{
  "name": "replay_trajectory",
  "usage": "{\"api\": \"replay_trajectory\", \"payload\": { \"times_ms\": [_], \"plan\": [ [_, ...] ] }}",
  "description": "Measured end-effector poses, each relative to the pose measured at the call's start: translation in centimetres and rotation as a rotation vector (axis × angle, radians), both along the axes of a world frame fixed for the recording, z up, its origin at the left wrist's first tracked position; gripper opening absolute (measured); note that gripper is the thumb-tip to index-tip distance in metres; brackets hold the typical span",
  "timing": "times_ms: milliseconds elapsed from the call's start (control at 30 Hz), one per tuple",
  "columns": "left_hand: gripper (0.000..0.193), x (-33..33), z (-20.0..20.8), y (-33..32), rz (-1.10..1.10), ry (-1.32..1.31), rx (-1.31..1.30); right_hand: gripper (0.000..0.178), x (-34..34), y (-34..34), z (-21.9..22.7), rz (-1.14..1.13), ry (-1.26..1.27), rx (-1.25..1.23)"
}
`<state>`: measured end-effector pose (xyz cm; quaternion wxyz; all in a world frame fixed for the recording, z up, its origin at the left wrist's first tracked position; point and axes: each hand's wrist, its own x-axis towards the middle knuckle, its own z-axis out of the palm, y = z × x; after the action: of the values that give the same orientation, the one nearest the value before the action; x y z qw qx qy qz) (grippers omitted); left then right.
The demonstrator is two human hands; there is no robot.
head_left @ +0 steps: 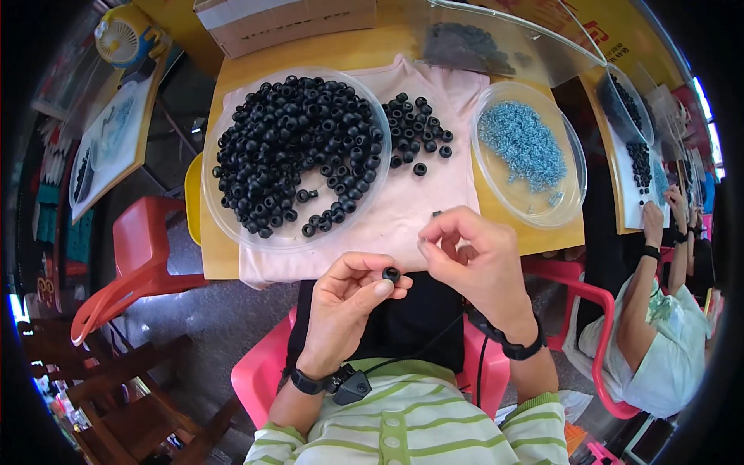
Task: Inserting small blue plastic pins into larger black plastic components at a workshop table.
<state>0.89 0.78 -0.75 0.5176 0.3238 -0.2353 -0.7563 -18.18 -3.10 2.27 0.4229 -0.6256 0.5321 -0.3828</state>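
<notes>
My left hand [349,298] pinches a small round black plastic piece with a hole [391,273] between thumb and fingers, just off the table's near edge. To its right my right hand [477,260] is raised, thumb and forefinger pressed together; whatever lies between the tips is too small to make out. Beyond the hands, a round clear plastic tray [213,225] holds a heap of the same black pieces [287,147]. More loose black pieces [418,128] lie on the pink cloth [422,190]. At the right, a clear round lid [570,205] holds tiny blue translucent pieces [523,143].
A cardboard box [287,23] and a clear bin [496,46] of dark parts stand at the table's back. A red chair [143,256] is left. On the right, another person in a pale top [659,349] works at a neighbouring table [612,167].
</notes>
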Motion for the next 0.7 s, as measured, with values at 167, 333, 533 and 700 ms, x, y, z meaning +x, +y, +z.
{"api": "replay_trajectory", "payload": {
  "times_ms": [167,333,533,700],
  "plan": [
    [0.022,-1.0,0.1,0.0,-0.048,-0.006,-0.030,0.010,-1.0,1.9,1.1,0.089,-0.303,0.039],
    [0.023,-1.5,0.6,0.1,-0.092,-0.039,-0.029,0.012,-1.1,2.5,0.6,0.068,-0.336,0.016],
    [0.022,-1.5,0.6,0.3,-0.073,-0.062,-0.003,0.021,-1.3,2.7,1.2,0.121,-0.054,-0.176],
    [0.022,-1.4,-0.3,0.2,-0.044,-0.055,0.019,0.041,-0.7,3.5,0.1,0.109,0.327,-0.591]
  ]
}}
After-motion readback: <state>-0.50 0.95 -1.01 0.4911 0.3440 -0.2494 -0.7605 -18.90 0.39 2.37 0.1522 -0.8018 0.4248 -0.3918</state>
